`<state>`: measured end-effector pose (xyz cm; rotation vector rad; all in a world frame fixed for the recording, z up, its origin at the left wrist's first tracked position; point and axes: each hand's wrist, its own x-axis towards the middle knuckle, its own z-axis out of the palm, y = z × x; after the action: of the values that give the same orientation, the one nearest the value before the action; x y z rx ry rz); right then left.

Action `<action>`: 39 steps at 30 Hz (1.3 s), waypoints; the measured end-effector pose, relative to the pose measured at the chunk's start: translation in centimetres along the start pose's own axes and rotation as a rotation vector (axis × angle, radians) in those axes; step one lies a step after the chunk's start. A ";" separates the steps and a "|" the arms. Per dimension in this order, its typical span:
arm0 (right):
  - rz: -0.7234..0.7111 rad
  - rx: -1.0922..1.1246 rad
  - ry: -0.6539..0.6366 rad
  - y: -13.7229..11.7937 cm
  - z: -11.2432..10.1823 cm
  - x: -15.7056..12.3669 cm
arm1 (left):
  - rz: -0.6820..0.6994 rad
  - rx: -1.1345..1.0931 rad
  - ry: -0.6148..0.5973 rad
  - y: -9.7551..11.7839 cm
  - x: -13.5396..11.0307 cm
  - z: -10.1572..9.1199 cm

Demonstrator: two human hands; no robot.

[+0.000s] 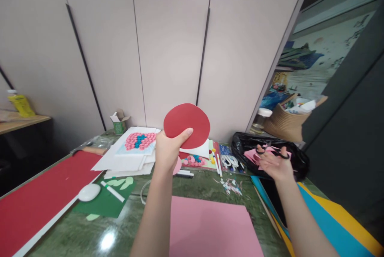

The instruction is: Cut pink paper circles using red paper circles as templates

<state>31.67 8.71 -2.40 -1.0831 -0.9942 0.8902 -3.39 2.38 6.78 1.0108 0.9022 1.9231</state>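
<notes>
My left hand (168, 149) is raised above the green marble table (126, 225) and pinches a red paper circle (186, 125) by its lower edge, thumb across the front. My right hand (275, 163) is out to the right, over a black plastic bag (270, 147) with pink paper scraps (255, 156) in it. Black-handled scissors (277, 153) hang on that hand's fingers, which are loosely spread.
A pink sheet (210, 227) lies in front of me, a long red sheet (42, 197) at left, blue and yellow sheets (324, 213) at right. White papers with a pink and blue pompom piece (140, 141), glue sticks, a green sheet (105, 203), a white oval object (89, 192) and a woven basket (288, 123) lie behind.
</notes>
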 end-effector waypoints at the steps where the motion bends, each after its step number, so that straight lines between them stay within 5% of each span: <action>1: 0.016 0.048 -0.024 0.4 0.5 -0.2 | 0.002 -0.004 -0.001 0.1 -0.1 0.1; 8: 0.132 0.248 -0.167 2.1 8.4 -1.7 | -0.020 -0.006 -0.060 0.9 -0.5 0.1; 15: 0.114 0.361 -0.311 -3.5 14.4 -7.0 | -0.126 0.377 -0.383 0.3 -0.7 -0.2; 20: -0.095 0.145 -0.293 -6.4 14.6 -9.3 | -0.140 0.432 -0.455 -0.6 -0.9 0.4; 32: -0.218 0.014 -0.053 -6.7 13.2 -8.6 | -0.147 0.300 -0.585 -0.5 -0.9 1.3; 39: -0.242 -0.008 -0.013 -7.0 11.9 -7.9 | -0.171 0.175 -0.475 -0.9 -0.2 0.9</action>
<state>18.58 3.02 4.67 -0.9414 -1.1137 0.6976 -2.27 2.83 6.37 1.3719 0.8531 1.3930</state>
